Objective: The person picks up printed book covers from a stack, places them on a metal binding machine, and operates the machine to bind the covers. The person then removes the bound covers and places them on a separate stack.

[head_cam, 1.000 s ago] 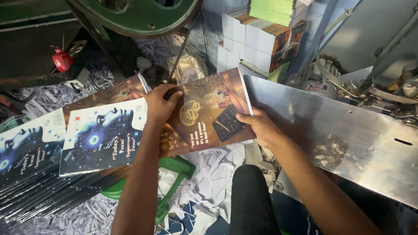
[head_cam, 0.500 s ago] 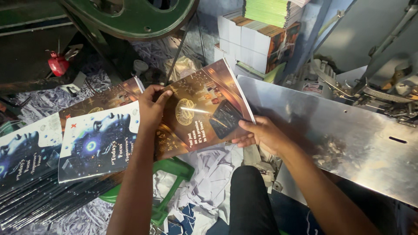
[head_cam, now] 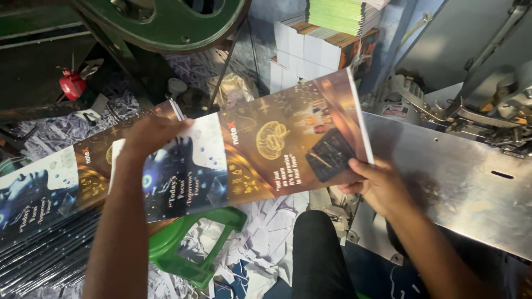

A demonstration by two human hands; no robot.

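Observation:
My right hand (head_cam: 376, 184) grips the lower right edge of a brown, glossy printed cover sheet (head_cam: 288, 144) and holds it tilted above the floor. My left hand (head_cam: 148, 134) rests on the sheet's left part, fingers curled over the top edge, where a dark blue cover panel (head_cam: 185, 171) shows. More cover sheets in blue and brown (head_cam: 39, 188) lie in a fanned pile at the left, under my left forearm.
A shiny metal machine table (head_cam: 454, 182) slopes at the right with levers above it. A green plastic stool (head_cam: 188, 243) stands among white paper scraps (head_cam: 266, 227). Stacks of books (head_cam: 321, 44) sit at the back, a big green wheel (head_cam: 166, 22) above, a red object (head_cam: 71, 84) at the left.
Both hands have lifted the brown cover sheet up and to the right, off the pile; the left hand slid left along its top edge.

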